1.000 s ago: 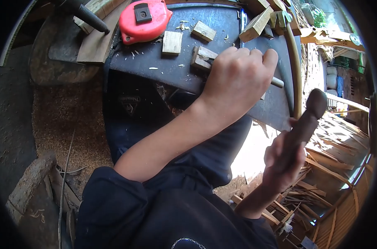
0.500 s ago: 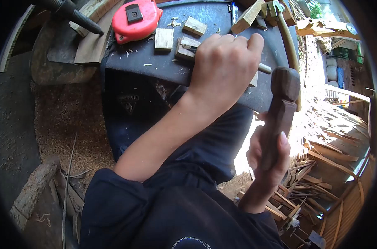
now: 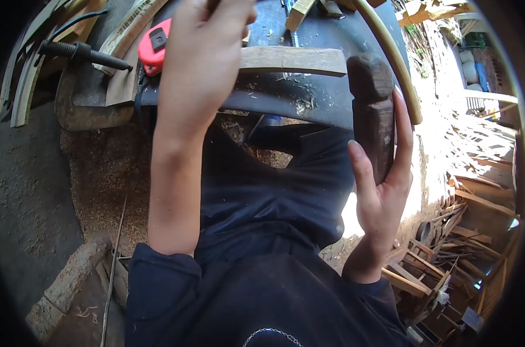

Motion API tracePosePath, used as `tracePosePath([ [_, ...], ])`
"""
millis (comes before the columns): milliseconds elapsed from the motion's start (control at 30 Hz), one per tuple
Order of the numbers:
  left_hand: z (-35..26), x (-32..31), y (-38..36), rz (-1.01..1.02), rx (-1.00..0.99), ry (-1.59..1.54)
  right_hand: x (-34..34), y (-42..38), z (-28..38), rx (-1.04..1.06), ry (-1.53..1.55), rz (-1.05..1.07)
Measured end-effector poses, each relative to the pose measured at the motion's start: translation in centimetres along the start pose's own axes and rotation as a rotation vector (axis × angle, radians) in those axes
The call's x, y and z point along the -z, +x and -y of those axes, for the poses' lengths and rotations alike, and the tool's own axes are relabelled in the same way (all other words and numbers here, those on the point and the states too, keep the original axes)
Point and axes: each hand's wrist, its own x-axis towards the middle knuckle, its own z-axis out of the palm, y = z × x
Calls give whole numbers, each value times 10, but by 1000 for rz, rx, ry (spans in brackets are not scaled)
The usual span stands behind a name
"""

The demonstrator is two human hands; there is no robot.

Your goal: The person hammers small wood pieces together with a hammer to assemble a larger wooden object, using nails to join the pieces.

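My left hand (image 3: pixel 207 63) is over the bench at the top of the view, its fingers curled and partly cut off by the frame edge. Something dark shows between them, too little of it to identify. A pale wooden bar (image 3: pixel 294 59) lies on the dark bench top (image 3: pixel 326 98), just right of this hand. My right hand (image 3: pixel 386 179) loosely cradles a dark wooden mallet (image 3: pixel 375 115), thumb on one side and long fingers stretched along the other. The mallet's head is close to the bar's right end. A red tape measure (image 3: pixel 151 52) is partly hidden behind my left hand.
A threaded clamp screw (image 3: pixel 83 54) juts in at upper left beside wood pieces. A curved wooden handle (image 3: pixel 389 52) runs along the bench's right side. Another block (image 3: pixel 300 14) sits at the back. Scrap wood (image 3: pixel 430 260) is piled at lower right.
My left hand has left the chisel spot on the wood and moved up and left, exposing the bar. My right hand has raised the mallet toward the bench, its fingers now straighter. The view has shifted.
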Motion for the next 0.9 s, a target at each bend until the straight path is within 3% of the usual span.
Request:
tracePosePath([
  [133,17,1,8,50,-106,-94,5,9,14,-6,-76,72],
  [167,14,9,6,143,-128,-62,5,10,14,-32,-152,113],
  [300,14,10,10,87,-142,-142,4,13,13,-130,-249,206],
  [400,17,18,14,92,-106,-371,3,15,15,-173,-195,217],
  [433,15,13,11,-42,-113,-338,2,14,15,-174,-183,211],
  [500,9,0,-3,62,-366,-84,-1,14,10,-154,-149,168],
  [600,4,-24,-27,230,-521,189,-10,13,-1,-114,-93,117],
  [667,22,-37,-28,255,-749,480,-9,13,0,-129,-92,135],
  [767,45,-47,-33,136,-946,625,-1,13,-1,-156,-157,178],
  [900,58,-50,-38,92,-1032,650,8,20,-10,-119,-238,197],
])
